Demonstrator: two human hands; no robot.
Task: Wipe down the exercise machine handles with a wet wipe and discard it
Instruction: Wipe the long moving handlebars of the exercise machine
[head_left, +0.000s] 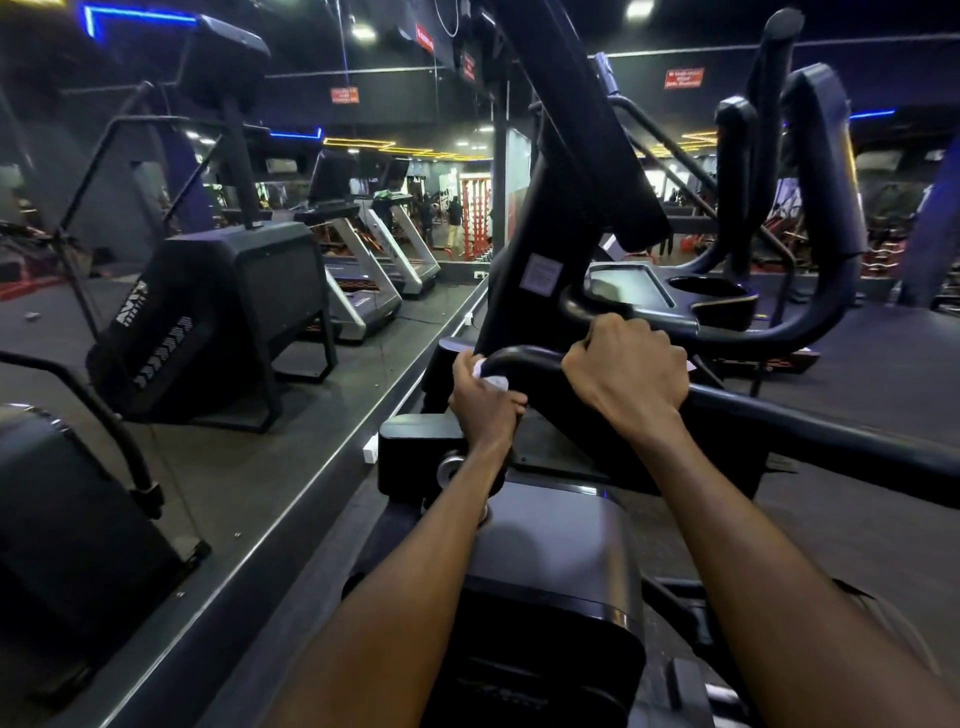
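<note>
Gripping a crumpled white wet wipe (491, 375) against the curved black tubular machine handle (524, 364), the left hand (483, 400) risks bunching it and missing patches, while the right hand (626, 369) clasps the same bar just beside, blocking that stretch.

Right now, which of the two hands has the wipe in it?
The left hand: the white wet wipe shows between its fingers and the black handlebar. The right hand grips the same bar bare.

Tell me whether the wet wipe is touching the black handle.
Touching. The head view shows the left hand pressing the white wet wipe against the curved black handle.
</note>
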